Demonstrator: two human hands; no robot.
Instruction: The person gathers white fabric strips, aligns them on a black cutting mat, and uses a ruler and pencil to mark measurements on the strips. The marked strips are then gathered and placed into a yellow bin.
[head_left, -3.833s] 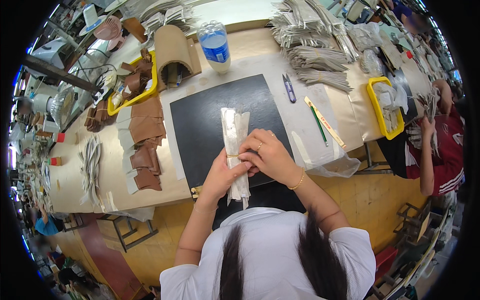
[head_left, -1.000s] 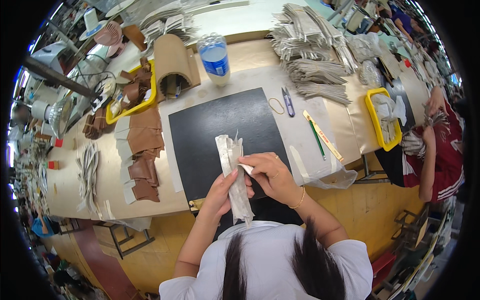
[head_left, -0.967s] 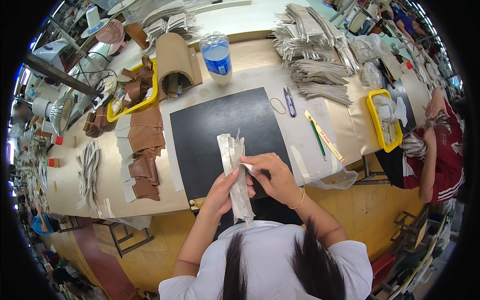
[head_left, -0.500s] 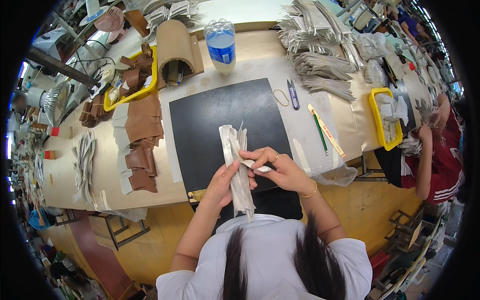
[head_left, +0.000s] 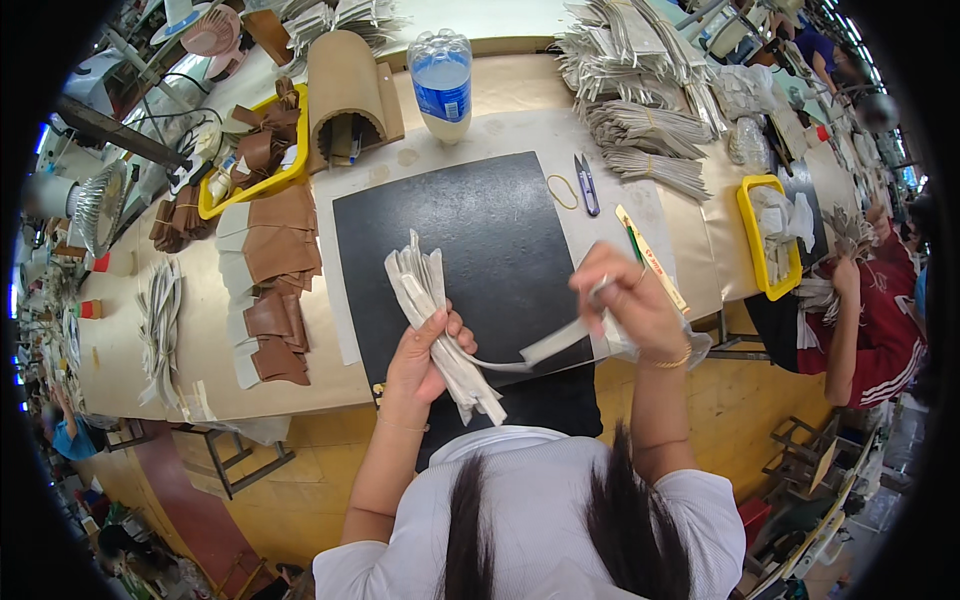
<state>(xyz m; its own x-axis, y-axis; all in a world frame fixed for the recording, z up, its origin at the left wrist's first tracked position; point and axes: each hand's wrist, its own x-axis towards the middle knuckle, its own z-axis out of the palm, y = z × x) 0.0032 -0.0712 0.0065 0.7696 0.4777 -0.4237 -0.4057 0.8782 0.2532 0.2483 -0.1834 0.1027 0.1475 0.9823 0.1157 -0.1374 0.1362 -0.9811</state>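
Note:
My left hand (head_left: 418, 362) is wrapped round a bundle of long whitish strips (head_left: 416, 277), tilted with its upper end leaning left. Off to the right, my right hand (head_left: 638, 308) is raised and pinches a pale narrow band (head_left: 556, 342). That band curves from the bundle across the gap between my hands. Its end inside the right fingers is partly hidden and smeared by motion. Beneath both hands lies a black mat (head_left: 450, 200) on the paper-covered table.
Beyond the mat stands a plastic bottle (head_left: 441, 90). Right of it are blue thread snips (head_left: 587, 188), a rubber band (head_left: 562, 191), a ruler (head_left: 650, 258) and strip stacks (head_left: 640, 130). Brown pieces (head_left: 283, 240) lie left. A co-worker (head_left: 880, 330) sits at the right.
My right hand has moved away to the right, drawing the band out from the bundle. My left hand has shifted slightly left, and the bundle now leans more to the left.

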